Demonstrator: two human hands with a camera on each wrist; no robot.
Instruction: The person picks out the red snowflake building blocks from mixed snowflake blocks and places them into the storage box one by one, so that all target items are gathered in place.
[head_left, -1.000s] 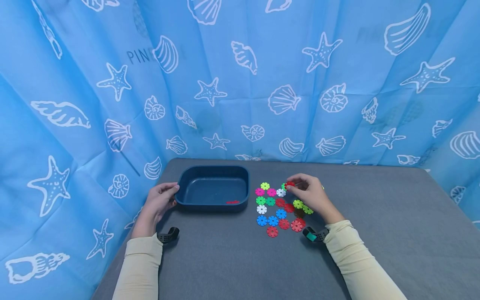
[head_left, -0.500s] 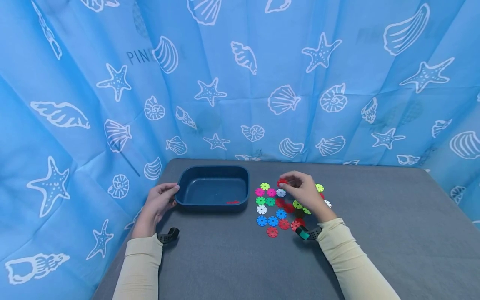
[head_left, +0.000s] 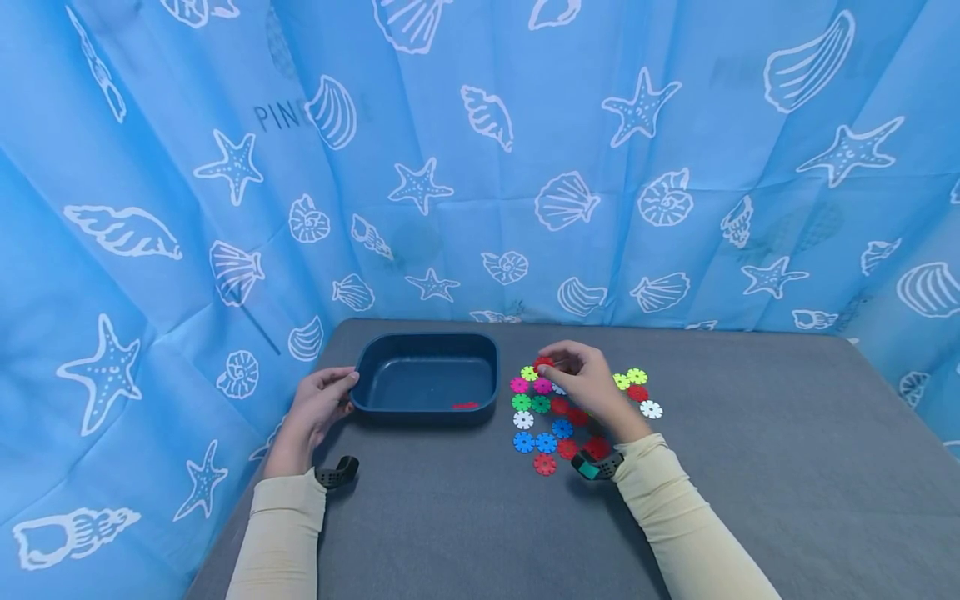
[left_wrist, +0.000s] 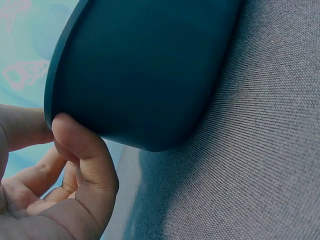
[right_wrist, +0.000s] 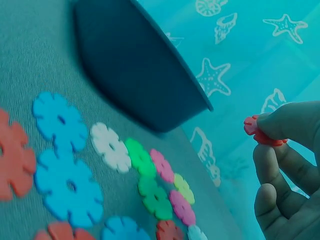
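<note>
My left hand [head_left: 318, 404] pinches the left rim of a dark blue plastic tub [head_left: 420, 414] between thumb and fingers; the left wrist view shows the thumb against its outer wall. Inside the tub, low on the right, lies something red and flat [head_left: 465, 406]. My right hand [head_left: 592, 383] pinches a red notched snowflake disc [right_wrist: 260, 132] between thumb and fingertips, held above the table. Below and around this hand lie many loose discs: blue [head_left: 523, 442], green [head_left: 521, 402], white [head_left: 522, 420], pink [head_left: 520, 385] and red [head_left: 545, 463]. Some are hidden by the hand and forearm.
The discs lie on a grey cloth-covered table [head_left: 450, 517], just right of the tub. Beyond the right hand are more yellow [head_left: 637, 377], red [head_left: 637, 392] and white [head_left: 652, 409] discs. A blue seashell-print curtain [head_left: 465, 217] hangs behind the table.
My right hand has moved left toward the tub, carrying the red disc. Discs on the right side of the group have come into view. My left hand stays on the rim.
</note>
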